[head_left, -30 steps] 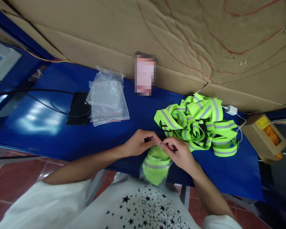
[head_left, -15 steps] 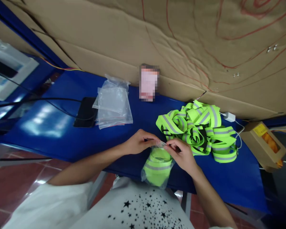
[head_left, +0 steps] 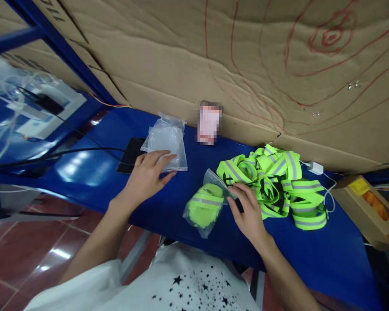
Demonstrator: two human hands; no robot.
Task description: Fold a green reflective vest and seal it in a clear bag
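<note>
My left hand (head_left: 151,175) is open, palm down, with its fingers spread over the lower edge of a stack of clear zip bags (head_left: 165,140). I cannot tell whether the fingertips touch the plastic. A clear bag holding a folded yellow-green reflective strap (head_left: 205,205) lies near the table's front edge, its zip end pointing up and away. Beside that bag's right edge is my right hand (head_left: 249,211), thumb and fingers apart. A heap of loose yellow-green reflective straps (head_left: 275,181) with grey stripes and black parts sits just beyond it.
The blue table (head_left: 168,207) backs onto a cardboard wall (head_left: 168,65). A black phone-like slab (head_left: 129,157) lies partly under the bags, with a dark cable (head_left: 84,150) beside it. A pixelated item (head_left: 209,123) leans on the wall. At right are a white charger (head_left: 315,167) and a cardboard box (head_left: 365,207).
Both hands have let go of the filled bag, which now lies on the table. My left hand has moved left and away to the bag stack. The camera view has shifted.
</note>
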